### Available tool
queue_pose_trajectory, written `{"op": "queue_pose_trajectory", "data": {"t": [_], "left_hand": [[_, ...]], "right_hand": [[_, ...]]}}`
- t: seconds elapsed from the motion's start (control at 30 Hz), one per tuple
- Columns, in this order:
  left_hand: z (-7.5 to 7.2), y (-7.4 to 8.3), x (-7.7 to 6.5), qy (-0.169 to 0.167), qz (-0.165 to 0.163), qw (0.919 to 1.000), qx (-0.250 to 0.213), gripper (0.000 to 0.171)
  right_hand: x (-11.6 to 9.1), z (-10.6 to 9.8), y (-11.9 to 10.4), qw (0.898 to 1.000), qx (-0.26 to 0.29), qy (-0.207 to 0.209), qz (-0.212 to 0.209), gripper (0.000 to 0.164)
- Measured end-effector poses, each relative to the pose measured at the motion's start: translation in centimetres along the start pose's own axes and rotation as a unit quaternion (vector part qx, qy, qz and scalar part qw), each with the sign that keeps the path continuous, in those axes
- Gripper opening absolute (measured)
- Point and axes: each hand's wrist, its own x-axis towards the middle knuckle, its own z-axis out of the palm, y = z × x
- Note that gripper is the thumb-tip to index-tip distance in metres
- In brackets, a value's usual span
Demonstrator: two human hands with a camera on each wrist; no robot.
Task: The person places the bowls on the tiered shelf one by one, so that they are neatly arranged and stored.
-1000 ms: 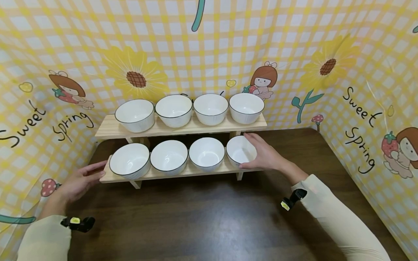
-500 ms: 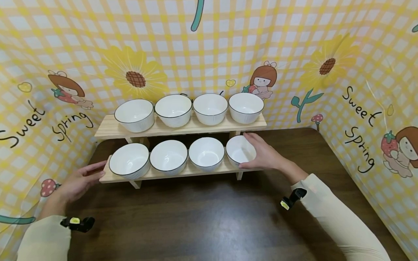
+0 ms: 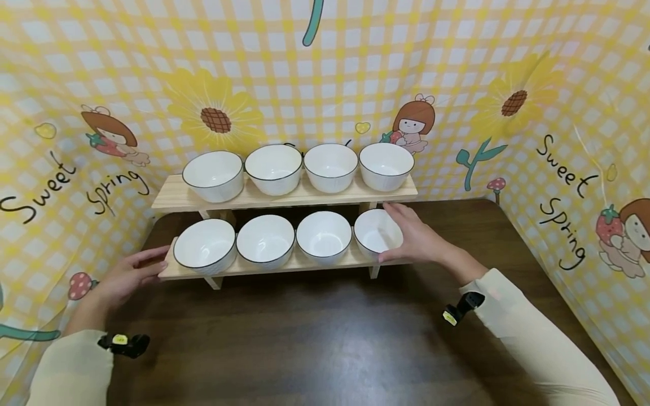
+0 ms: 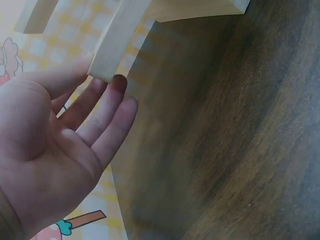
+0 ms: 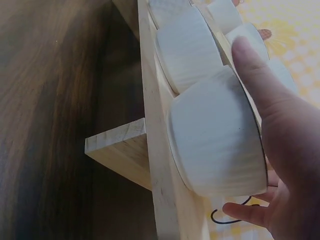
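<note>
A two-tier wooden rack [image 3: 167, 192] carries two rows of white bowls with dark rims. On the lower tier, the rightmost bowl [image 3: 374, 230] sits at the end of its row. My right hand [image 3: 417, 237] holds that bowl from the right, thumb at the near side and fingers at the far side. Close up in the right wrist view, the bowl's ribbed wall [image 5: 215, 135] rests on the board. My left hand [image 3: 124, 276] pinches the left end of the lower board; in the left wrist view thumb and fingertips meet the board's end [image 4: 112, 50].
Next to the held bowl is another bowl [image 3: 324, 234] in the lower row. The upper row includes a bowl [image 3: 387, 169] above and behind my right hand. A dark wood table [image 3: 284, 338] lies in front, and a checked cloth [image 3: 335, 67] surrounds the back and sides.
The head view has shifted slightly. Both hands keep their places on the rack and bowl, and the bowls stand as before.
</note>
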Motion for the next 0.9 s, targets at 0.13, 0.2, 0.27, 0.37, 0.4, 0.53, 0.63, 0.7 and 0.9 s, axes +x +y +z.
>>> {"op": "queue_pose_trajectory", "data": {"t": [0.13, 0.2, 0.27, 0.37, 0.4, 0.53, 0.63, 0.7, 0.9], "left_hand": [[0.2, 0.8, 0.0, 0.008, 0.011, 0.9995, 0.029, 0.070], [0.2, 1.2, 0.0, 0.015, 0.015, 0.9985, 0.050, 0.067], [0.2, 1.8, -0.2, 0.021, 0.023, 0.9967, 0.075, 0.064], [0.0, 2.8, -0.7, 0.029, 0.041, 0.9895, 0.136, 0.059], [0.0, 3.2, -0.9, 0.037, 0.049, 0.9851, 0.160, 0.057], [-0.1, 4.9, -2.2, 0.067, 0.089, 0.9664, 0.231, 0.052], [-0.2, 6.0, -3.2, 0.072, 0.108, 0.9618, 0.241, 0.053], [-0.1, 6.8, -3.9, 0.062, 0.109, 0.9622, 0.242, 0.057], [1.2, 9.9, -5.6, 0.060, 0.154, 0.9517, 0.259, 0.061]], "right_hand": [[-0.8, -0.6, 0.2, 1.000, -0.008, 0.002, 0.006, 0.114], [-1.3, -1.1, 0.2, 1.000, -0.012, 0.004, 0.007, 0.107], [-1.8, -1.6, 0.2, 1.000, -0.019, 0.004, 0.009, 0.102], [-2.8, -2.7, 0.0, 0.999, -0.032, 0.007, 0.012, 0.097], [-3.1, -3.0, 0.0, 0.999, -0.038, 0.009, 0.012, 0.096], [-4.4, -4.3, 0.0, 0.998, -0.054, 0.026, 0.014, 0.092], [-5.3, -5.2, -0.1, 0.997, -0.069, 0.034, 0.014, 0.092], [-5.9, -5.8, -0.2, 0.996, -0.078, 0.034, 0.017, 0.092], [-7.3, -7.1, -0.8, 0.992, -0.117, 0.042, 0.011, 0.092]]}}
